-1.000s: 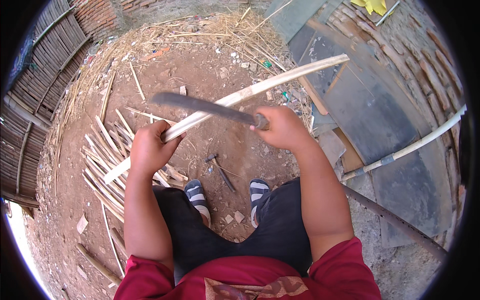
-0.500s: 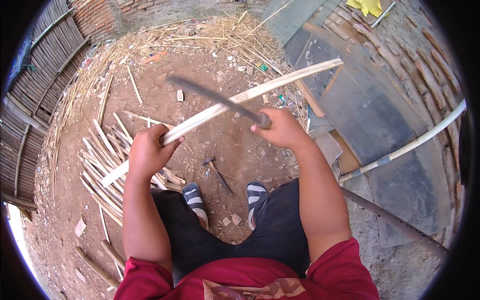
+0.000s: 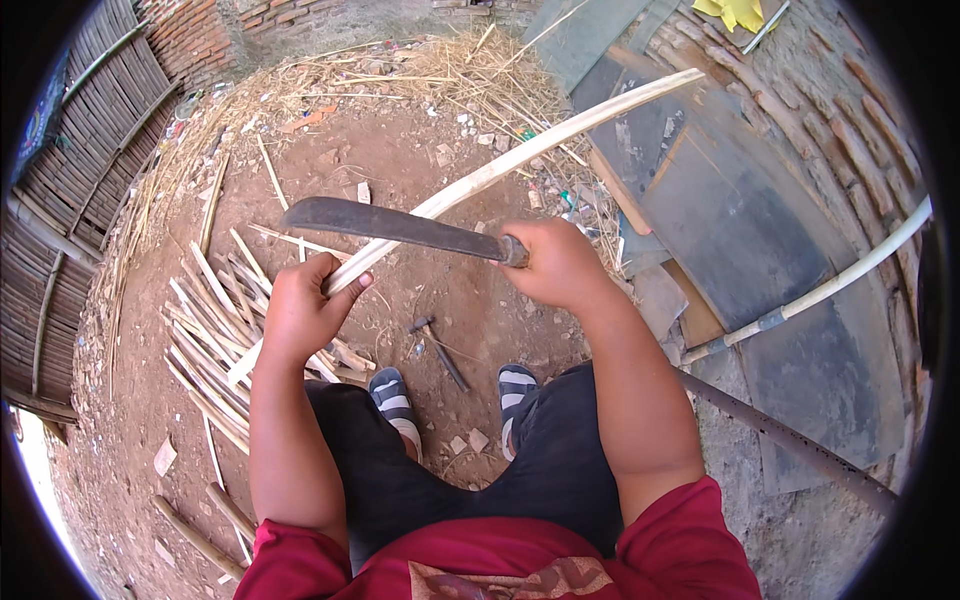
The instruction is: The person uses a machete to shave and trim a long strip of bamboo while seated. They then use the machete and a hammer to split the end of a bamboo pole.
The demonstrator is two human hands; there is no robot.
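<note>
Our left hand (image 3: 303, 308) had its fingers clamped on a pale strip (image 3: 520, 158) over the dirt (image 3: 455, 292); fingers on our right hand (image 3: 556, 262) gripped the machete (image 3: 400, 223) crossing it. If that skidded along the wood, we could've nicked our left thumb (image 3: 350, 291), tbh.

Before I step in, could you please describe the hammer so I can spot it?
Find the dirt ground, then the striped sandals. Between and just ahead of them lies the hammer, T-shaped and dark, unlike the pale sticks to its left.
</note>
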